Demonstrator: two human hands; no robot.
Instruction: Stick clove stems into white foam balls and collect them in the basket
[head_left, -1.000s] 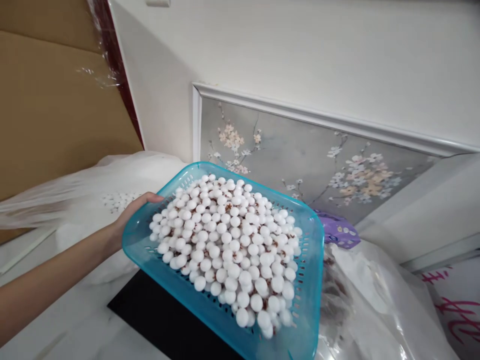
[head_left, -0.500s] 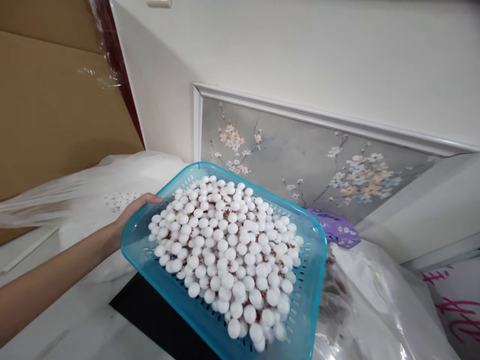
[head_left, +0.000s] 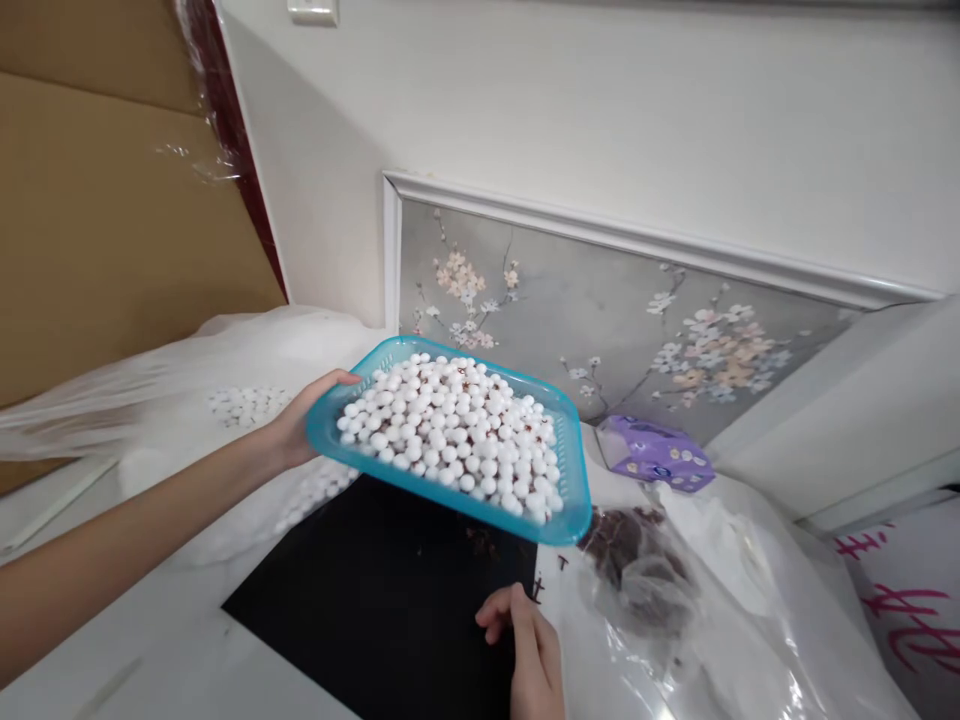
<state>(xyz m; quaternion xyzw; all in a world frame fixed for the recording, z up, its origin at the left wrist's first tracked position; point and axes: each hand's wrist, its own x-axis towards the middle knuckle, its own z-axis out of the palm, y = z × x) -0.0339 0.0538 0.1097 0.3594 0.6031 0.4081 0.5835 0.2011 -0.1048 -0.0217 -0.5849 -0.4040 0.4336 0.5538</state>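
Note:
My left hand (head_left: 304, 418) grips the left rim of a blue plastic basket (head_left: 581, 500), thumb over the edge. White balls (head_left: 450, 430) fill it in a heap, with small brown pieces among them. The basket is held up, tilted, above the far part of a black mat (head_left: 367, 600). Below its right side, my right hand (head_left: 529, 645) is over the mat's right edge, fingers curled loosely, with nothing visible in them. Close to those fingers lie small brown cross-shaped pieces (head_left: 538, 588).
A clear plastic bag (head_left: 652, 590) with brown pieces lies to the right. Behind it sits a purple packet (head_left: 656, 455). White film with white balls (head_left: 251, 405) lies at left, near cardboard (head_left: 112, 220). A framed flower picture (head_left: 600, 290) stands against the wall.
The basket has moved away from me and dropped to a flatter angle, with my left hand still on its rim. My right hand has come into view below it.

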